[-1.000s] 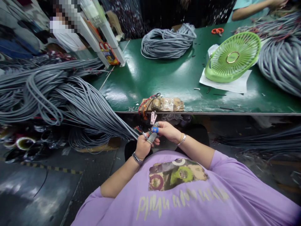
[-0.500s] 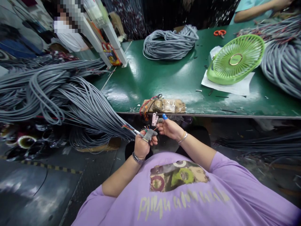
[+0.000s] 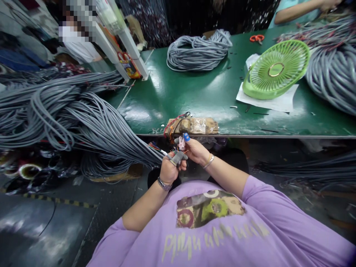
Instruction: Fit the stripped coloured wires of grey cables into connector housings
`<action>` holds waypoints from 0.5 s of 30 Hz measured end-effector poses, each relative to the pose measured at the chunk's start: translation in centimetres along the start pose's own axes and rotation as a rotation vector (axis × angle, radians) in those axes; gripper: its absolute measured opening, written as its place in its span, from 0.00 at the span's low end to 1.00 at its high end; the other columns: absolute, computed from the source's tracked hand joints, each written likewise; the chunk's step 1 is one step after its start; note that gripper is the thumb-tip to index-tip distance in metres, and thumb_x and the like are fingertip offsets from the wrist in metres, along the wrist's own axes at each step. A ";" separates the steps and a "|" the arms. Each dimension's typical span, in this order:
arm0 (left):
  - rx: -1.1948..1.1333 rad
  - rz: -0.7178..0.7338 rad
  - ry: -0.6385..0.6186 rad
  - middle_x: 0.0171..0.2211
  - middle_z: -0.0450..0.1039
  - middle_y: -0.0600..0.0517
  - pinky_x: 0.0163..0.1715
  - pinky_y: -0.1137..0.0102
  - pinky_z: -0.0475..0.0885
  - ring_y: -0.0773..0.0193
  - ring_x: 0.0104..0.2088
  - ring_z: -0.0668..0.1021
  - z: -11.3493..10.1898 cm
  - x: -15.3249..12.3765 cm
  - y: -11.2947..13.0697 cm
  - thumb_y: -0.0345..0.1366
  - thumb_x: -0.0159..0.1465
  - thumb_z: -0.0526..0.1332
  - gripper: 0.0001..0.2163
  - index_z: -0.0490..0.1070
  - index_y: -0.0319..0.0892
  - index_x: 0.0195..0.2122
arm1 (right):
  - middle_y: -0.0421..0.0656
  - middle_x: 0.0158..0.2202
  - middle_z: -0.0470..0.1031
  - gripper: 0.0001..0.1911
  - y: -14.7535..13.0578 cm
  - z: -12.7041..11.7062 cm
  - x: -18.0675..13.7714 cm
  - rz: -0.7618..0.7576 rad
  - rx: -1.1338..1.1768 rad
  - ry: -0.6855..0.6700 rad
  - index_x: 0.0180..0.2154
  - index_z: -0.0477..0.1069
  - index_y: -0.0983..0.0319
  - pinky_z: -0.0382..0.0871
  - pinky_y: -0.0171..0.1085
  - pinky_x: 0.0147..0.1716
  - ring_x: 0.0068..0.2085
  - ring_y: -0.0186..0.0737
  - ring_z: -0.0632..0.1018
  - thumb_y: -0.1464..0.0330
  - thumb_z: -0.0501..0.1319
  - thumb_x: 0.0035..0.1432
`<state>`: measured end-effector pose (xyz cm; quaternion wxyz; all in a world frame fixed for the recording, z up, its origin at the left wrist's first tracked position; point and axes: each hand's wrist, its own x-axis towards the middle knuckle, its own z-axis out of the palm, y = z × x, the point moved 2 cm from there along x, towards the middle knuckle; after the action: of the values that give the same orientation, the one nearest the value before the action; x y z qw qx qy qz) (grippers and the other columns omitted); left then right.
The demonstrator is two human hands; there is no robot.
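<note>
My left hand [image 3: 170, 167], with grey finger covers, is closed round the end of a grey cable [image 3: 158, 151]. Thin coloured wires [image 3: 176, 149] fan out above its fingers. Close beside it, my right hand [image 3: 196, 151] has its thumb, in a blue finger cover [image 3: 186, 137], and a grey-covered finger closed on a small pink clip [image 3: 181, 144]. The clip is just below the bench edge, near a taped wooden block [image 3: 194, 126] with red and black wires. Whether the right fingers also touch a wire is too small to tell.
A large bundle of grey cables [image 3: 97, 115] runs in from the left. On the green bench [image 3: 155, 100] are a cable coil [image 3: 197, 53], a green fan [image 3: 276, 70] on white paper, orange-handled scissors [image 3: 256, 38] and more cables [image 3: 333, 78]. Two other people are partly visible at the back.
My right hand has moved left, and its thumb and finger have closed round the pink clip. My left hand stays on the cable, almost in place. The view has shifted slightly.
</note>
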<state>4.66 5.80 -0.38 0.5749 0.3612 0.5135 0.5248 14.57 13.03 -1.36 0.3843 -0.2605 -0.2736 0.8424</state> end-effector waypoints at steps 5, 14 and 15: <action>0.043 -0.013 -0.027 0.14 0.69 0.55 0.12 0.77 0.55 0.73 0.13 0.68 -0.2 0.1 -0.6 0.47 0.56 0.64 0.15 0.73 0.37 0.27 | 0.40 0.22 0.71 0.26 0.1 0.3 0.1 0.001 0.081 0.077 0.30 0.74 0.67 0.63 0.30 0.20 0.22 0.31 0.69 0.47 0.66 0.48; 0.080 -0.027 0.001 0.14 0.68 0.56 0.12 0.77 0.56 0.72 0.12 0.68 -0.4 -0.7 -0.3 0.49 0.55 0.65 0.17 0.72 0.38 0.25 | 0.40 0.24 0.71 0.30 0.1 0.0 -0.3 0.109 0.107 -0.001 0.34 0.74 0.66 0.62 0.30 0.20 0.22 0.29 0.66 0.43 0.58 0.54; 0.082 -0.026 -0.020 0.13 0.68 0.55 0.12 0.77 0.57 0.72 0.12 0.68 -0.5 -0.9 -0.2 0.49 0.54 0.65 0.17 0.72 0.38 0.25 | 0.41 0.25 0.71 0.31 0.0 0.1 -0.5 0.129 0.087 -0.015 0.34 0.74 0.66 0.62 0.30 0.20 0.22 0.29 0.66 0.43 0.57 0.55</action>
<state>4.30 4.86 -0.47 0.5713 0.3829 0.5335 0.4922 14.78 12.66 -1.18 0.3383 -0.2544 -0.2225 0.8783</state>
